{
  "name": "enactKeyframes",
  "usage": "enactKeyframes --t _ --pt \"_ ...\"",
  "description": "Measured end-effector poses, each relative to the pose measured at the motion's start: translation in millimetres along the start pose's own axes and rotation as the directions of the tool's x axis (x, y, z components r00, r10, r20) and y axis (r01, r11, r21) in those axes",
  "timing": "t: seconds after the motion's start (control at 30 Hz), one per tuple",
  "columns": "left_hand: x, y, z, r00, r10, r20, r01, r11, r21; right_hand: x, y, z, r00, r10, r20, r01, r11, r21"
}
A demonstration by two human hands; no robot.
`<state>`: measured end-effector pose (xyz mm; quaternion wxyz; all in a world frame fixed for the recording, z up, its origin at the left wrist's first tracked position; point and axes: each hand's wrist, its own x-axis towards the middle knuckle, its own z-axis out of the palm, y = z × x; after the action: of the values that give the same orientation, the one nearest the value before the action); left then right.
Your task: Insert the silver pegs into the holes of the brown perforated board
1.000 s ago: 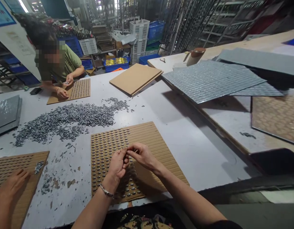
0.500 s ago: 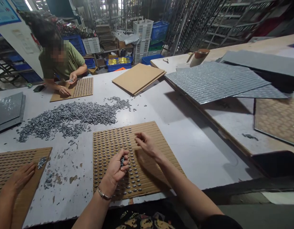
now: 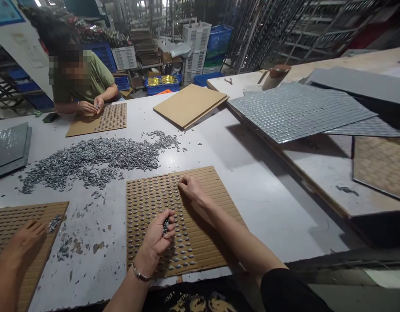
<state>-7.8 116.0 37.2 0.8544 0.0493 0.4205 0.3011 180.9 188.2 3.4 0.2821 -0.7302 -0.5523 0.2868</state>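
A brown ridged board lies in front of me, with rows of small grey spindle-shaped pieces set in grooves on its left and middle part. Above its lower middle, my left hand is curled, palm up, around a handful of the same pieces. My right hand is at the board's upper middle, by the edge of the filled rows. Its thumb and fingers are pinched together, and whatever lies between them is hidden. A large heap of these pieces spreads over the white table beyond the board.
A co-worker works at another board across the table. Another person's hand rests on a board at left. Plain brown boards lie at the back; grey ribbed sheets overhang the right-hand table.
My right hand has moved slightly left and its fingers have closed at the filled rows. My left hand stays nearly in place. Across the table, the co-worker's hands have come together.
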Motion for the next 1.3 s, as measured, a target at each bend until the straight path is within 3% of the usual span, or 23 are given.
enactKeyframes --t 0.33,0.57,0.8,0.93,1.0,1.07,1.17,1.23,1.3 --pt "-3.3 -1.5 -3.6 1.0 0.015 0.017 -0.015 1.0 -0.005 6.2 2.0 -1.0 0.997 0.014 -0.077 -0.023 0.994 -0.111" --pt "-1.3 -2.5 -4.1 1.0 -0.002 -0.014 0.001 1.0 -0.026 14.4 1.6 0.6 0.997 0.024 -0.067 -0.037 0.981 -0.192" --pt "-0.5 -1.4 -0.8 1.0 0.001 -0.026 -0.002 1.0 -0.023 14.5 2.0 1.5 0.998 0.04 -0.058 -0.051 0.98 -0.193" --pt "-5.5 -2.4 2.5 0.998 0.068 0.003 -0.068 0.996 0.049 10.4 -4.0 -5.6 0.998 0.044 -0.05 -0.051 0.986 -0.158" --pt "-8.9 -4.1 4.3 0.991 0.132 0.029 -0.135 0.985 0.11 -5.6 -12.3 -11.2 0.997 -0.042 -0.067 0.037 0.996 -0.08" --pt "-11.1 -7.6 5.7 0.98 0.197 0.032 -0.2 0.962 0.185 -33.6 -23.1 -16.3 0.972 -0.231 -0.05 0.232 0.972 0.017" --pt "-10.6 -16.7 7.4 0.957 0.282 -0.061 -0.255 0.926 0.28 -84.6 -37.1 -18.6 0.835 -0.533 0.138 0.531 0.846 0.052" --pt "-9.0 -24.3 8.8 0.944 0.308 -0.117 -0.259 0.914 0.312 -111.4 -40.8 -16.7 0.801 -0.578 0.155 0.591 0.804 -0.055" --pt "-7.8 -31.3 10.7 0.942 0.314 -0.121 -0.26 0.907 0.331 -126.2 -39.9 -14.9 0.814 -0.563 0.145 0.581 0.798 -0.161"
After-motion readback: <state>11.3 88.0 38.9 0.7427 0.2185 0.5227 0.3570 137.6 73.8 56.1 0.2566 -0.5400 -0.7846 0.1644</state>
